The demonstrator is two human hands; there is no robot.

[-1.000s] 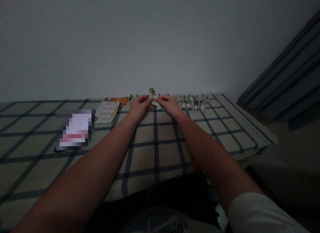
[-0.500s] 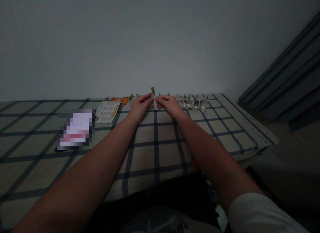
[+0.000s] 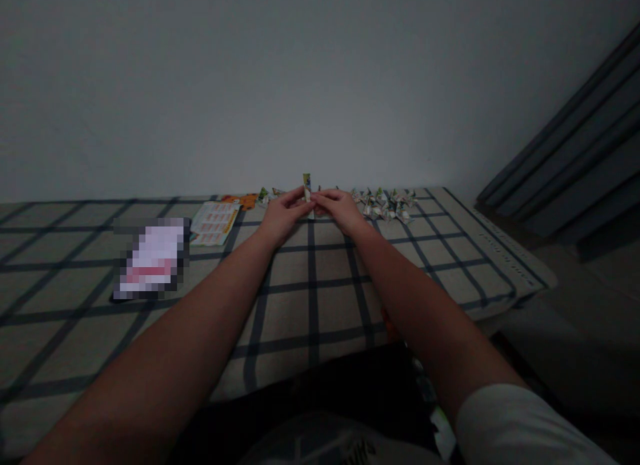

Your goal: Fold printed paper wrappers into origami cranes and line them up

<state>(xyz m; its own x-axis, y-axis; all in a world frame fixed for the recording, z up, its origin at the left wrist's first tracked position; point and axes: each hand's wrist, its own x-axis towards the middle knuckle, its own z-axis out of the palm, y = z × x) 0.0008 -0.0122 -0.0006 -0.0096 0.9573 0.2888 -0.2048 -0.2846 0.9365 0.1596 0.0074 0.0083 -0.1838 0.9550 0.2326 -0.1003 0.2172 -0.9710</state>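
Observation:
My left hand [image 3: 281,215] and my right hand [image 3: 339,210] meet at the far edge of a checked mattress [image 3: 310,285], near the wall. Together they pinch a small folded piece of printed paper [image 3: 307,185], which stands upright as a narrow strip between my fingertips. Just right of my right hand lies a cluster of several small folded paper figures [image 3: 385,204]. A few more folded pieces [image 3: 264,196] lie behind my left hand.
A printed leaflet [image 3: 215,222] and an orange paper [image 3: 241,200] lie left of my hands. A blurred flat item [image 3: 150,257] rests further left. A plain wall rises right behind the mattress. Dark slanted boards [image 3: 575,158] lean at the right, beyond the mattress edge.
The paper between my fingers has been pressed narrower, from a spread flap to a thin upright strip. My hands have drawn slightly closer together.

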